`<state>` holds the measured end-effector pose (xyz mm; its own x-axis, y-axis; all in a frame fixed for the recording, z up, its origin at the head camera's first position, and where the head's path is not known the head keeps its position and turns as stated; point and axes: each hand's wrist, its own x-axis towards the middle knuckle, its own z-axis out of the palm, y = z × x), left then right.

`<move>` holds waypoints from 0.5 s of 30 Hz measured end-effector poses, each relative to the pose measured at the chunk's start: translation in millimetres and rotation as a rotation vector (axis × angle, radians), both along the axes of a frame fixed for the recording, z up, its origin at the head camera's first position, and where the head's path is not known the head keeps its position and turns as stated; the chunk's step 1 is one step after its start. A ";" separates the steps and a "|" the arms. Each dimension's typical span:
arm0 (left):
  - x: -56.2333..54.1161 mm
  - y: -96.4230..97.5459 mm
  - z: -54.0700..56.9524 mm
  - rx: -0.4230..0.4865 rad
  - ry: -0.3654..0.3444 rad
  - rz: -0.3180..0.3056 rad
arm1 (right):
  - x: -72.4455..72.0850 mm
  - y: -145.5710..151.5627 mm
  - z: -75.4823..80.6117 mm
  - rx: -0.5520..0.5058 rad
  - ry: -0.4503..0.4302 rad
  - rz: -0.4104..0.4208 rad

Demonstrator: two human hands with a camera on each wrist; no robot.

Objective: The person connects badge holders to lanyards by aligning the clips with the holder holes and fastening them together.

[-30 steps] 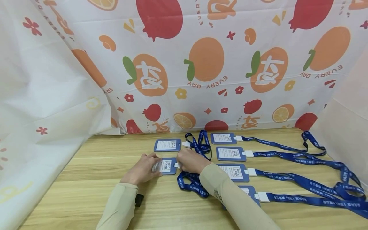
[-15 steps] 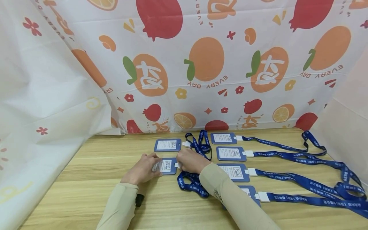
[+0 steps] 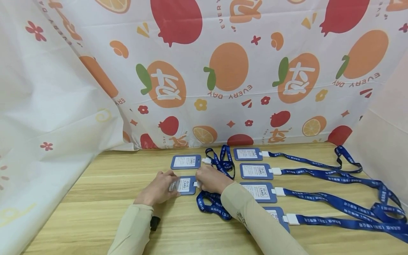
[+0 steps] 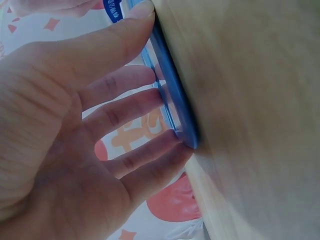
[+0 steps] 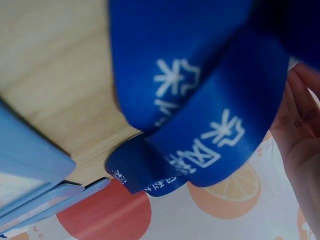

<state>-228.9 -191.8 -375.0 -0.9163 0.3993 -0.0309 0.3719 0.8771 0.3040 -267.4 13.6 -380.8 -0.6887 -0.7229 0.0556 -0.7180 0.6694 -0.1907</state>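
My left hand (image 3: 157, 187) grips the left end of a blue ID card holder (image 3: 188, 186) lying on the wooden table. In the left wrist view, my thumb and fingers (image 4: 120, 117) pinch its edges. At the holder's slotted right end, my right hand (image 3: 211, 179) pinches a white clip (image 3: 196, 184), mostly covered by the fingers. Whether the clip is fastened in the slot, I cannot tell. The clip's blue lanyard (image 3: 207, 205) lies folded below that hand; large loops of blue strap (image 5: 215, 135) fill the right wrist view.
Just behind lies another card holder (image 3: 186, 162), apart from its white clip (image 3: 206, 161) and bunched lanyard (image 3: 225, 164). Several holders with lanyards attached, such as this one (image 3: 255, 170), form a column at right, partly under my right sleeve (image 3: 255, 216). A fruit-print cloth (image 3: 197, 85) hangs behind.
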 end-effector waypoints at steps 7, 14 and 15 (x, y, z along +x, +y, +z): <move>-0.2 -0.1 -0.3 0.007 -0.009 0.007 | -0.2 0.8 -0.1 -0.014 -0.009 0.008; -0.8 -0.2 -0.5 0.009 -0.007 0.008 | -1.1 0.2 -0.1 -0.006 -0.001 0.010; -0.8 -0.1 -0.3 0.010 -0.009 0.009 | -1.1 0.2 0.1 -0.003 0.002 0.011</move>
